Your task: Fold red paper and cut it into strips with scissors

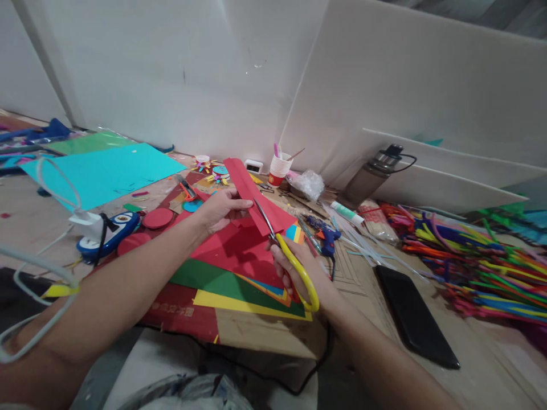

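A long strip of red paper is pinched in my left hand, its far end sticking up and away from me. My right hand grips a pair of scissors with yellow handles. The blades meet the red paper at its near, wider part, close to my left fingertips. Below both hands lies a stack of coloured sheets, with a red sheet on top and a green sheet and a yellow sheet showing under it.
A blue glue gun, a glue stick, a black phone-like slab and many pipe cleaners lie right. A bottle and a paper cup stand behind. Left are red discs, a blue power strip and a cyan sheet.
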`<state>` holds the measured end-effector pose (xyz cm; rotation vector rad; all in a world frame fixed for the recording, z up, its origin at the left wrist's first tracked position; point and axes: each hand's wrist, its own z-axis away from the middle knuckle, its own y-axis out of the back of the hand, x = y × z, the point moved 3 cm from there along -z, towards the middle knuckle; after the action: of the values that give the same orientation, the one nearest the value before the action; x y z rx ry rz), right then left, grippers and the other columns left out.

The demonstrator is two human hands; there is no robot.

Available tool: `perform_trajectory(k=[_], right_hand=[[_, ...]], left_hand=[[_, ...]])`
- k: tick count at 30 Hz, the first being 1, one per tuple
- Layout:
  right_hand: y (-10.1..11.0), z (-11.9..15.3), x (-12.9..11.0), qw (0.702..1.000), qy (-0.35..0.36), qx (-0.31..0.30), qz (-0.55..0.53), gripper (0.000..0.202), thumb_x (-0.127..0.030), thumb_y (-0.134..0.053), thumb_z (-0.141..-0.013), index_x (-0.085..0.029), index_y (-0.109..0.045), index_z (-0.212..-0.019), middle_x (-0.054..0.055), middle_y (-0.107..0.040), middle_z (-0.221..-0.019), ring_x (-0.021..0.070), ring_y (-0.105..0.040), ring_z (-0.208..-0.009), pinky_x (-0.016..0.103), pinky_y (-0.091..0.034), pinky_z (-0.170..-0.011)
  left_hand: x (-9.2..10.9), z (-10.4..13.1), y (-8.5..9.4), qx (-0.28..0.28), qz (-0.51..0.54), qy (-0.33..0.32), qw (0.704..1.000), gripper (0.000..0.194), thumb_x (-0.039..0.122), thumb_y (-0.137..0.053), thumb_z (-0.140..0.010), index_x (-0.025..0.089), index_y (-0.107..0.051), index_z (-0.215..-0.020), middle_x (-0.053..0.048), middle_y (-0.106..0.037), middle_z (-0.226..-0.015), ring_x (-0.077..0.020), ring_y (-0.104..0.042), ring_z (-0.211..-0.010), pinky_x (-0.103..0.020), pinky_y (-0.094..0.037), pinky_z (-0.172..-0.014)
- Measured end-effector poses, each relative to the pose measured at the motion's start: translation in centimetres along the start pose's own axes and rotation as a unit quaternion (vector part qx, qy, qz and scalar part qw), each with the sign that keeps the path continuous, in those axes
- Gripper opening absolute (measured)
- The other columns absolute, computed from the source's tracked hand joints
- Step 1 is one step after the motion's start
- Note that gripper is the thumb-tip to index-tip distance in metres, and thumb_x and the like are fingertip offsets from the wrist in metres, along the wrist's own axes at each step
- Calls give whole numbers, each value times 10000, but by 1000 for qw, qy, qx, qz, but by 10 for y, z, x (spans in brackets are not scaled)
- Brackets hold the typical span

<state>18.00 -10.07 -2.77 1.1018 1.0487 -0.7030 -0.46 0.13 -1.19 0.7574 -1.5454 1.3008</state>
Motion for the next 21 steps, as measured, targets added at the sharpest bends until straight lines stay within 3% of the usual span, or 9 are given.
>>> perform_trajectory(k=[16, 21], right_hand=[[-1, 1, -2, 999, -23, -4, -23, 368, -542, -534, -843, -198, -538, -972, -79, -481, -548, 64, -423, -336, 164, -348, -315], [-1, 2, -1, 999, -27, -8, -23, 351, -525, -543, -845, -200, -535, -977, -81, -481, -547, 65, -423, -338, 161, -350, -316]], left_hand=[[4, 4, -3, 1, 11, 16, 1000, 219, 101, -787, -602, 118, -695, -799, -52, -714, -794, -130, -654, -677, -256, -546, -673], [6, 3, 0, 25, 31, 19, 999, 159, 99, -755, -634, 130, -684, -774, -21, -682, -686, -107, -618, -583, -255, -542, -634]])
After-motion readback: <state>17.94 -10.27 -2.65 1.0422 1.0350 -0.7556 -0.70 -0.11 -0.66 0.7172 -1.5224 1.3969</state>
